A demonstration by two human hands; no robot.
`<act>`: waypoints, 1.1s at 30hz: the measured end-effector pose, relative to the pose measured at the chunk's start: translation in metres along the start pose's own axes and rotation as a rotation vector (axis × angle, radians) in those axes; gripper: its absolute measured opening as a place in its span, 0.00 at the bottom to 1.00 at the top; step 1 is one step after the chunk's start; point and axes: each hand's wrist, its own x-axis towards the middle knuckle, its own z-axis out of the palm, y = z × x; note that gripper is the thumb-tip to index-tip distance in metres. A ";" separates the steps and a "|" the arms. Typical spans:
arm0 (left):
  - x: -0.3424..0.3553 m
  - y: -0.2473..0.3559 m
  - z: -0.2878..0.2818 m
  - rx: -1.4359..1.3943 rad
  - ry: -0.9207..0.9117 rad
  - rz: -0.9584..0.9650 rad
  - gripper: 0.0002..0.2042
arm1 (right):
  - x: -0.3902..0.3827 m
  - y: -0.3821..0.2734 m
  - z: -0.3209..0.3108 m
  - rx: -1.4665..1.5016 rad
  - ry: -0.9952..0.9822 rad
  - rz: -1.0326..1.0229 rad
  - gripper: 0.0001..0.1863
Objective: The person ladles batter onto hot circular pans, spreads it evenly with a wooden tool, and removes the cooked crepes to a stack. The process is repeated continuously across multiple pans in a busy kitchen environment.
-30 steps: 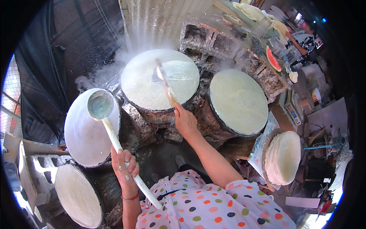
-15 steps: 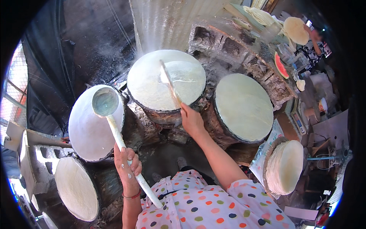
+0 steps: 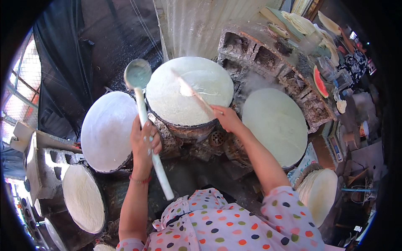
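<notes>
Ladle, long-handled and pale, is in my left hand; my fingers are wrapped around its shaft, clenched. Its round bowl points up and away from me, appearing just beside the left edge of the middle round griddle, while the shaft's lower end slants down in front of my shirt. My right hand grasps the near end of a thin stick at the griddle's front right. From my closed fingers the stick runs forward and leftward over the pale layer that covers the griddle; it is blurred, so I cannot tell whether the far tip touches. A whiter patch lies in the layer beside the stick.

Three more round pans curve around me: a left pan, a lower-left pan and a right pan, its surface softened by haze. At far right, near the right pan, a stack of pale round sheets leans on its side in the bent fisheye view. Beyond the pans are rough hollow blocks, a red watermelon slice and, at upper right, another person in dark patterned clothing. Black sheeting hangs at upper left.
</notes>
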 end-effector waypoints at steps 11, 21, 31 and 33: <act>0.054 -0.105 0.041 0.336 0.139 -0.054 0.28 | -0.116 0.041 0.070 0.211 0.351 0.043 0.20; -0.004 -0.031 0.031 -1.075 -0.360 -0.384 0.16 | -0.083 -0.020 0.051 0.147 0.360 -0.445 0.19; -0.039 -0.029 0.036 -1.076 -0.006 -0.139 0.21 | 0.057 0.041 -0.060 -0.671 0.211 -0.163 0.19; -0.043 -0.034 0.030 -1.086 0.020 -0.148 0.21 | 0.070 0.055 -0.049 -0.493 0.318 -0.282 0.20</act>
